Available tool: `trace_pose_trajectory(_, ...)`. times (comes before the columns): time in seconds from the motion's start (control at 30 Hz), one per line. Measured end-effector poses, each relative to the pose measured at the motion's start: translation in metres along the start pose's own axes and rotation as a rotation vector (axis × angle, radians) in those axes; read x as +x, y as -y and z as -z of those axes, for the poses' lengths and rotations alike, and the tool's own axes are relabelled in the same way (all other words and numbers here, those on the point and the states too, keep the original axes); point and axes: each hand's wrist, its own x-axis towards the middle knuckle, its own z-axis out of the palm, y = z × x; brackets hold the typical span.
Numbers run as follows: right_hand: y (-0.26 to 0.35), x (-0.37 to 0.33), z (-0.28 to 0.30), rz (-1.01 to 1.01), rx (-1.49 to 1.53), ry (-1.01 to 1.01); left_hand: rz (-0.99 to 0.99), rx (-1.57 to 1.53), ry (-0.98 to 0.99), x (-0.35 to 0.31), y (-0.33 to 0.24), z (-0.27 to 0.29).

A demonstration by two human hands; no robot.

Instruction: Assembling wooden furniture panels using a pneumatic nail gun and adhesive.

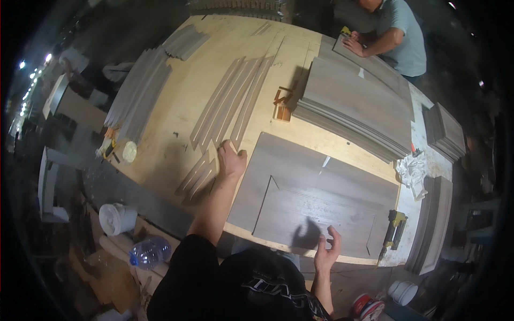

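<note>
At the near end of several narrow grey-brown wooden strips [230, 101], my left hand [232, 160] has its thumb and curled fingers about the end of the rightmost strip. Some shorter strips [197, 176] lie beside that wrist. Flat in front of me is a grey-brown wood-look panel [305, 166], marked with thin dark lines in a partial rectangle. My right hand [326, 250] hovers over the panel's near edge, fingers apart and holding nothing, its shadow falling on the surface. A black and yellow tool [395, 230], like a nail gun, rests at the panel's right end.
Stacked panels [358, 101] stand beyond mine; more strips [142, 93] are piled left. A co-worker [399, 37] leans on a far panel with a yellow-black tool [346, 32]. Crumpled white material [412, 171] lies right. A white bucket [118, 218] and clear bottle [151, 252] sit below the table.
</note>
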Motion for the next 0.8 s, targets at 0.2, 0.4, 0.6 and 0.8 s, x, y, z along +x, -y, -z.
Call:
trace_pose_trajectory(0.2,0.021,-0.024,-0.020,-0.059,0.001,-0.048,0.038,0.293,0.214,0.043,-0.033,0.005)
trace_pose_trajectory(0.4,0.040,-0.028,-0.048,-0.072,0.092,-0.008,0.080,0.122,0.718,0.074,-0.024,0.021)
trace_pose_trajectory(0.6,0.066,0.004,-0.088,-0.230,0.310,0.207,0.610,-1.039,0.860,-0.048,-0.024,0.081)
trace_pose_trajectory(0.8,0.089,0.028,-0.143,-0.231,0.511,0.536,0.509,-1.024,0.984,-0.160,-0.005,0.128)
